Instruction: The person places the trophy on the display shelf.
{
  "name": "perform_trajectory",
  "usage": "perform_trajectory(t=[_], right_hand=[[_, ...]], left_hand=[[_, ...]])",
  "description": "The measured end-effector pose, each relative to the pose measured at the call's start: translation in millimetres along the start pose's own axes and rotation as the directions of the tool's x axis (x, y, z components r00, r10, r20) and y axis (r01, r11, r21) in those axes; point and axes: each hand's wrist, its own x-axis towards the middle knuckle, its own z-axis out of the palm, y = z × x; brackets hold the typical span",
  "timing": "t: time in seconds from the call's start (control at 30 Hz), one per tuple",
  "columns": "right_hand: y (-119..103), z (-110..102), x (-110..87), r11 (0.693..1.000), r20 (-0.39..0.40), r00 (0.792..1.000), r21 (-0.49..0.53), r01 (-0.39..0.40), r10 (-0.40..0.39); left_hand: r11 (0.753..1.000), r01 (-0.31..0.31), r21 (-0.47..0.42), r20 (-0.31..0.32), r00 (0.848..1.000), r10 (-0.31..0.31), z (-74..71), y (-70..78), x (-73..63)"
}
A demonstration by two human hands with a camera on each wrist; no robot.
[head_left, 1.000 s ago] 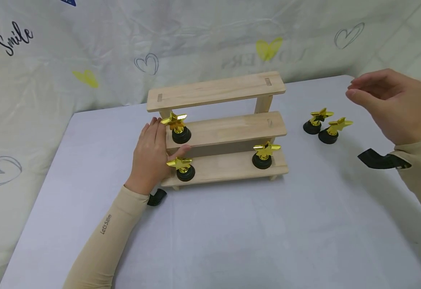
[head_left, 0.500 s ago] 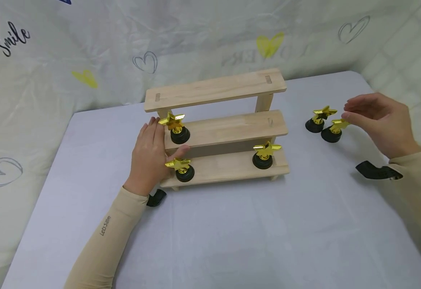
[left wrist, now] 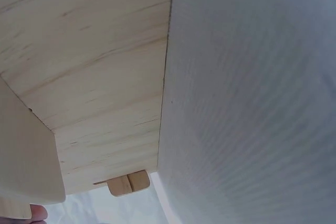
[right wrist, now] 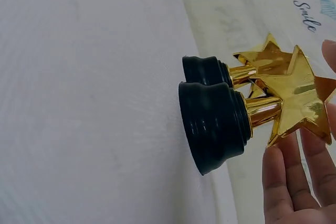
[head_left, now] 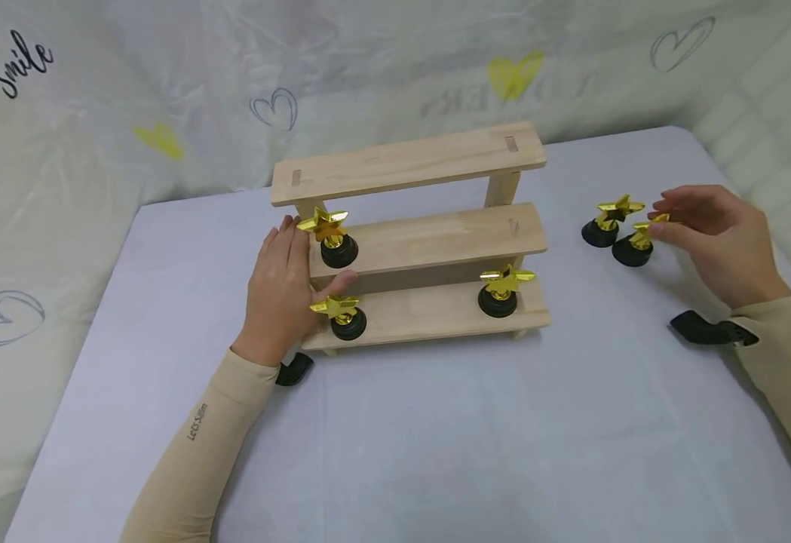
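Note:
A three-tier wooden shelf [head_left: 415,243] stands on the table. Against its left side rests my left hand [head_left: 280,294], fingers straight, thumb reaching past the front of the middle tier. Its fingertips [left wrist: 38,213] barely show in the left wrist view. To the right of the shelf, two gold star trophies with black bases stand close together. My right hand [head_left: 728,237] has its thumb and curled fingers around the star of the nearer trophy [right wrist: 302,95], whose base is low at the table. The farther trophy [head_left: 608,220] stands just behind it, untouched.
One star trophy [head_left: 336,237] stands on the middle tier's left end. Two more are on the bottom tier, one at the left [head_left: 346,318] and one at the right [head_left: 499,292]. A printed cloth backdrop [head_left: 381,68] hangs behind the white table [head_left: 436,437].
My right hand has come down and its thumb and fingers have closed around the nearer loose trophy's star. My left hand keeps its place on the shelf's side. The head view has shifted slightly.

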Motion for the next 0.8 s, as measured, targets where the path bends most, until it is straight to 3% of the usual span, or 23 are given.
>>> perform_trajectory(t=[0.1,0.2,0.6,0.8], right_hand=[[4,0,-1.0,1.0,0.005,1.0,-0.008,-0.028,0.028],[7,0,-2.1,0.993,0.012,0.998,-0.103,-0.059,0.06],[17,-3,-3.4,0.971,0.048,0.994,-0.222,-0.084,0.097],[20,-7,-0.2,0.947,0.131,0.976,-0.293,-0.13,0.175]], left_hand=[[1.0,-0.007,-0.004,-0.007,1.0,0.007,0.3,0.0,0.3],[1.0,-0.014,0.001,-0.001,1.0,0.014,-0.1,0.4,0.1],[1.0,0.003,-0.008,0.008,1.0,-0.003,-0.6,0.7,0.4],[1.0,0.006,-0.009,0.0,1.0,-0.006,0.7,0.5,0.6]])
